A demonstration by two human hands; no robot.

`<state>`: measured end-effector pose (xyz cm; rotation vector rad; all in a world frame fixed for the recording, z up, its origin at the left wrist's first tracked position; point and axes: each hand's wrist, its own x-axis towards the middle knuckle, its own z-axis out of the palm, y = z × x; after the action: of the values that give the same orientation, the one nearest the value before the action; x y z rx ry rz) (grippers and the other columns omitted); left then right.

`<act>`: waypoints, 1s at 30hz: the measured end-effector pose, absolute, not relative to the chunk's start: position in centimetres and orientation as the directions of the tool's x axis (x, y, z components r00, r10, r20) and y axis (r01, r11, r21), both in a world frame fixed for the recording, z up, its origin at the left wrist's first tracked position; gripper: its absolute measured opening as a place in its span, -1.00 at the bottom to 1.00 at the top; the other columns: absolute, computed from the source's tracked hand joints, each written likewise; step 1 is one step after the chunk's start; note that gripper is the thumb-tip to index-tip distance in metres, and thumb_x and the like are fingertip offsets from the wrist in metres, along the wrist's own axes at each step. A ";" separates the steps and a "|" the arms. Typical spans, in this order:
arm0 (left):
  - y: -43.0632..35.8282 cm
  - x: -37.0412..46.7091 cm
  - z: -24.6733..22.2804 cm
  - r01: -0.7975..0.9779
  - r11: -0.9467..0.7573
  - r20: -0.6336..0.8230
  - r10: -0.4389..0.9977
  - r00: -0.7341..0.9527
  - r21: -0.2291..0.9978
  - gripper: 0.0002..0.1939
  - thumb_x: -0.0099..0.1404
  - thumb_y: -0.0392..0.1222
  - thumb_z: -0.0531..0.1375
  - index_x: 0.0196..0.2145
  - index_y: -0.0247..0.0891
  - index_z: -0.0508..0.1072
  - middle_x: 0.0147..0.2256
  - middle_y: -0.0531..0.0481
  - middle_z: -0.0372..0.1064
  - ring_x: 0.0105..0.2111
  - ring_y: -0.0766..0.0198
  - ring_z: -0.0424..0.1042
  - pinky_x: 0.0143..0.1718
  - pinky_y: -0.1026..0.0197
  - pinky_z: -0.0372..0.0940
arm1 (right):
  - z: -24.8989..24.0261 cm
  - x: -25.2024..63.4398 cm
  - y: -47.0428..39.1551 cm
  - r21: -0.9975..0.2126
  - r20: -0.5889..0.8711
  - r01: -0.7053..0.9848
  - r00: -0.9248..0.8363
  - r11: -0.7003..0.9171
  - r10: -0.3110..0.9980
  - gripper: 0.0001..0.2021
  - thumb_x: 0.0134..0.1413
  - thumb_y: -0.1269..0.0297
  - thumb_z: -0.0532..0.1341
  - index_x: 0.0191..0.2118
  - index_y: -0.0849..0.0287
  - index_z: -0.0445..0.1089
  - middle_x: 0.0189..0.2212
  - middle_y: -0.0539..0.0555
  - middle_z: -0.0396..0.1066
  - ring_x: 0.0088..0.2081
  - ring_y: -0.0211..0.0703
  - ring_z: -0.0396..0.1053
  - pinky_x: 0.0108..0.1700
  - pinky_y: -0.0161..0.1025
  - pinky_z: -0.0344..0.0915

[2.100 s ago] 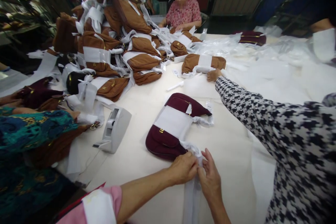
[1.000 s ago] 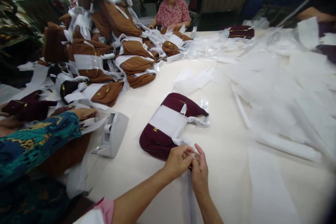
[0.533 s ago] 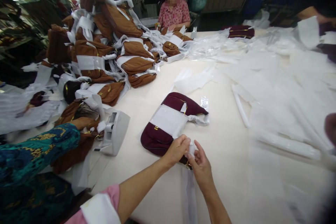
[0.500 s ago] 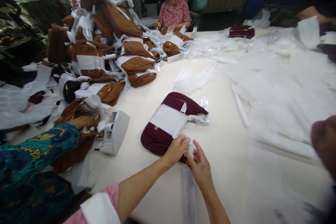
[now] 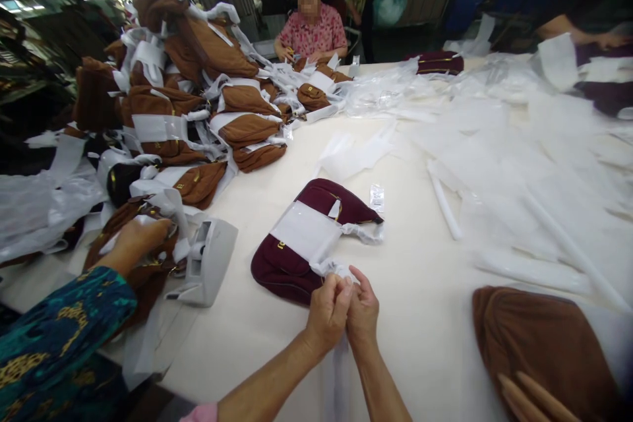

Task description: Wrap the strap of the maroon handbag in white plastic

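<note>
A maroon bag [image 5: 297, 280] lies on the pale table, with a white paper band [image 5: 306, 231] round its middle and a wrapped strap end at its right. At the bag's lower right corner, my left hand [image 5: 329, 310] is closed, pinching white wrapping [image 5: 337, 268]. My right hand [image 5: 362, 306] touches it from the right, fingers curled on the same wrapping, its index finger raised. The fingertips meet and hide part of the wrapping. A translucent strip [image 5: 336, 376] runs below both hands toward the near edge.
Brown bags [image 5: 252, 128] are heaped at left. A grey tape dispenser [image 5: 212, 264] stands beside another person's hand [image 5: 141, 241]. A brown bag [image 5: 544, 343] lies at lower right under someone's fingers. White sheets [image 5: 494, 145] cover the right side. A person in pink [image 5: 316, 33] sits opposite.
My hands have come closer together at the wrapping. A brown bag with another person's fingers has appeared at lower right. The hand at left has reached further onto its brown bag.
</note>
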<state>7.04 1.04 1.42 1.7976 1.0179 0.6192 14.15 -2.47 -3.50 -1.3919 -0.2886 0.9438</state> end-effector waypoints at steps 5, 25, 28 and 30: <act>2.9 6.1 1.7 0.541 -0.360 -0.141 0.722 0.678 0.760 -0.84 0.20 -0.09 0.06 -0.40 -0.24 0.24 -0.54 0.12 0.18 -0.55 0.39 0.16 -0.51 0.36 0.02 | -4.7 13.9 -3.0 -0.967 -0.251 -0.221 0.763 -0.124 0.596 -0.63 -0.09 0.06 0.19 -0.19 0.19 0.24 -0.42 0.04 0.39 -0.40 -0.18 0.35 -0.36 -0.27 0.29; -0.7 8.3 1.5 0.477 -0.400 0.097 0.835 0.541 0.783 -0.67 0.13 -0.16 0.08 -0.67 -0.26 0.05 -0.67 0.12 0.03 -0.62 0.40 0.05 -0.54 0.30 -0.06 | -5.3 17.2 -1.8 -0.956 -0.231 -0.055 0.745 -0.288 0.625 -0.56 -0.02 0.01 0.05 -0.14 0.26 0.32 -0.65 -0.03 0.33 -0.59 -0.20 0.29 -0.52 -0.30 0.21; 0.0 7.5 2.7 0.446 -0.308 0.045 0.860 0.509 0.840 -0.67 0.19 -0.12 0.03 -0.66 -0.27 0.10 -0.66 0.11 0.03 -0.61 0.41 0.05 -0.55 0.31 -0.05 | -5.2 19.4 -2.1 -0.952 -0.256 -0.075 0.731 -0.297 0.633 -0.53 -0.03 0.01 0.07 -0.08 0.26 0.30 -0.61 0.00 0.37 -0.59 -0.19 0.30 -0.53 -0.29 0.24; 1.0 6.6 3.5 0.412 -0.170 -0.085 0.842 0.533 0.895 -0.68 0.22 -0.12 0.01 -0.63 -0.30 0.19 -0.64 0.11 0.08 -0.59 0.43 0.08 -0.55 0.34 -0.03 | -4.9 20.4 -2.6 -0.951 -0.287 -0.112 0.660 -0.287 0.694 -0.53 -0.08 0.00 0.14 -0.09 0.23 0.30 -0.51 0.04 0.41 -0.53 -0.17 0.34 -0.48 -0.27 0.29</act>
<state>6.59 0.99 3.49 1.7840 1.0445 0.5446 20.41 -2.62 -4.89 -1.6898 -0.4776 0.8451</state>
